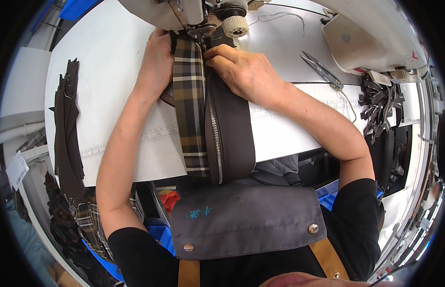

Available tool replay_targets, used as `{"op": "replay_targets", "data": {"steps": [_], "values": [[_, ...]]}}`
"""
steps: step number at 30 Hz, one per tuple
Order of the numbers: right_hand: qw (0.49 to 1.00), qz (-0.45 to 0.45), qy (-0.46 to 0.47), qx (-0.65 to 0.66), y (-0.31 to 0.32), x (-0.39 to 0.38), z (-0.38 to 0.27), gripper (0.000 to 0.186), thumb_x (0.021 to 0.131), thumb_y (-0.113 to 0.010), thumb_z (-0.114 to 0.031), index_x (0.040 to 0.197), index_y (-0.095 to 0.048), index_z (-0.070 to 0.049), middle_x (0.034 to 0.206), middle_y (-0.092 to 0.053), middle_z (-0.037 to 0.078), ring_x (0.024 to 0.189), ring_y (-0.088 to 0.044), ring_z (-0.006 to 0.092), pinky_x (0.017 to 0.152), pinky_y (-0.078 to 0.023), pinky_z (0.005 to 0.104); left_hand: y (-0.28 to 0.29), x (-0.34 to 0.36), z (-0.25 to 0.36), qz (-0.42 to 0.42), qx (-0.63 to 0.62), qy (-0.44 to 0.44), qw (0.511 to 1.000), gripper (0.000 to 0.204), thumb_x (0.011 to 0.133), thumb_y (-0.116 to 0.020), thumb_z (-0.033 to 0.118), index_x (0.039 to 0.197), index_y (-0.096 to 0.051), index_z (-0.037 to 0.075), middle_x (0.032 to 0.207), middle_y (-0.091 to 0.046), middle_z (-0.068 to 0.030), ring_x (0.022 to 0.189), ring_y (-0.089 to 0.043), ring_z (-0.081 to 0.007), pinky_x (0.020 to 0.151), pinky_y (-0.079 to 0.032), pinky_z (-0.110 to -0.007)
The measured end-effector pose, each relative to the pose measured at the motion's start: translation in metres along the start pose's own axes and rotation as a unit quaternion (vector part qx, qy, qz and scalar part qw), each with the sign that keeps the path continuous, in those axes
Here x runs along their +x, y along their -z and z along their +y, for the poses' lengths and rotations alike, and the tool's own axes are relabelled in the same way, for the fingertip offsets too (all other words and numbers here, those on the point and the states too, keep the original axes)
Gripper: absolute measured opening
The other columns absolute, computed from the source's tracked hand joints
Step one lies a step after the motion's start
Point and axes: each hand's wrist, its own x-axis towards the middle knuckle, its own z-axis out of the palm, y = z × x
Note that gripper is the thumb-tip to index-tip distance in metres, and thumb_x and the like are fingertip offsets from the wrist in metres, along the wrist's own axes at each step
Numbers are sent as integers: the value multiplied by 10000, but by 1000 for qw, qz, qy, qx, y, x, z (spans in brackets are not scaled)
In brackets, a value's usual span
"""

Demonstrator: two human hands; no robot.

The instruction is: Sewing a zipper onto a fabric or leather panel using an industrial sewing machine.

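Observation:
Under the sewing machine (pixel 203 19) lies a long fabric piece with a plaid strip (pixel 190 105), a metal zipper (pixel 214 129) and a dark brown panel (pixel 236 129). It hangs over the table's front edge. My left hand (pixel 158 62) grips its left side near the machine foot; some fingers are hidden behind the cloth. Close to the needle area, my right hand (pixel 244 71) is closed on the brown edge beside the zipper, thumb and fingers pressed together. The needle tip is too small to make out.
Thread snips (pixel 323 69) lie right of my right hand, by a heap of dark fabric scraps (pixel 380 103). Dark strips (pixel 67 124) hang over the table's left side. Printed rulers (pixel 155 136) run across the white tabletop (pixel 112 57). Plaid pieces (pixel 91 215) hang lower left.

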Motion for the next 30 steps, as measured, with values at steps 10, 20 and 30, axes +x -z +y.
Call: {"op": "replay_targets", "data": {"steps": [10, 20, 30], "values": [[1000, -1, -2, -7, 1, 0, 1, 125, 847, -590, -33, 965, -619, -4, 1078, -628, 78, 812, -665, 259, 651, -553, 343, 12, 2, -7, -3, 127, -58, 990, 260, 811, -466, -45, 1041, -587, -53, 984, -593, -213, 934, -567, -358, 815, -448, -391], [1000, 23, 11, -6, 0, 0, 3, 90, 838, -607, -29, 924, -617, -3, 1063, -637, 76, 768, -667, 251, 619, -553, 335, 16, 5, -23, 26, 229, -52, 972, 205, 816, -575, -6, 1015, -623, -25, 957, -624, -199, 879, -613, -356, 774, -477, -411], [999, 30, 18, 5, 1, 1, 2, 98, 833, -617, -26, 927, -621, 1, 1067, -638, 90, 765, -668, 262, 616, -554, 337, 25, -19, -8, -18, 163, -172, 971, 203, 861, -669, 147, 1041, -682, 54, 1148, -670, -29, 1083, -620, -228, 970, -449, -417]]}}
